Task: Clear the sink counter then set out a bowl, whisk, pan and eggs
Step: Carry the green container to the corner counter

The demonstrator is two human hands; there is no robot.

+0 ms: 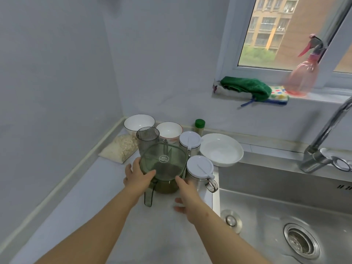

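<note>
A green see-through jug (163, 162) with a lid and a handle stands on the grey counter (95, 216) left of the sink. My left hand (138, 176) grips its left side, thumb across the front. My right hand (187, 195) is at its right side with the thumb against the jug and the fingers loosely spread below. Behind it stand two white bowls (139, 122) (169, 129), a ribbed clear cup (147, 138), two white-lidded jars (190, 140) (200, 166) and a shallow white dish (221, 149).
A bag of oats (120, 147) lies by the left wall. A green-capped bottle (200, 124) stands at the back. The steel sink (285, 216) and faucet (323, 145) are on the right. A green cloth (245, 86) and pink spray bottle (302, 77) sit on the sill.
</note>
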